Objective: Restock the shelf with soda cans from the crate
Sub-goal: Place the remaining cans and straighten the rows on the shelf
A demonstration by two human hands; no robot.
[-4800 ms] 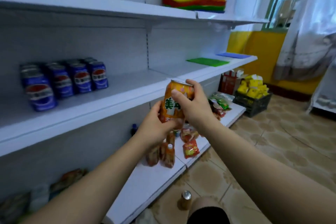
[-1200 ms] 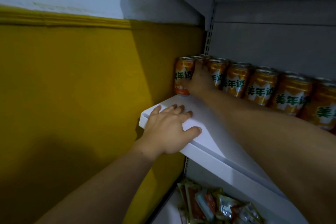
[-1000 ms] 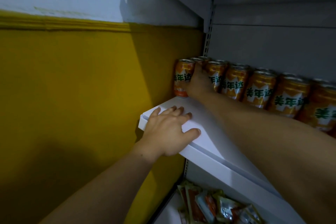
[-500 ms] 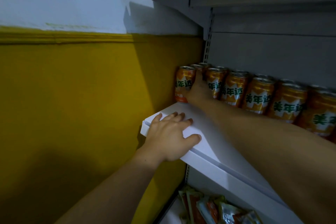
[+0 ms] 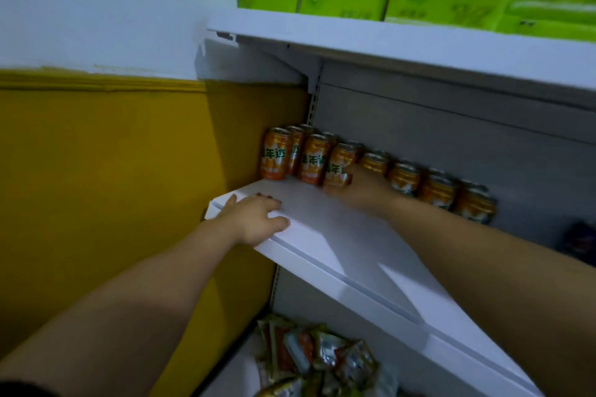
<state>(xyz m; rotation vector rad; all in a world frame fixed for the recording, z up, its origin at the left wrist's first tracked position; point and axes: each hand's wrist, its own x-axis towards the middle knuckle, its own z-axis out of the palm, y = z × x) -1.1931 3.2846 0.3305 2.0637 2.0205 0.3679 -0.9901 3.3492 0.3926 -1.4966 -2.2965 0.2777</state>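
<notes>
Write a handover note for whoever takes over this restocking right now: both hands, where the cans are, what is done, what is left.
Left hand: flat on the front left corner of the white metal shelf, holding nothing.
Right hand: against the base of one orange can near the row's left end; too blurred to tell whether it grips.
Cans: the row of orange soda cans stands upright along the shelf's back panel.
Done: that row is placed.
Left: there is room in front of the row. The crate is out of view, so the remaining stock cannot be judged.
</notes>
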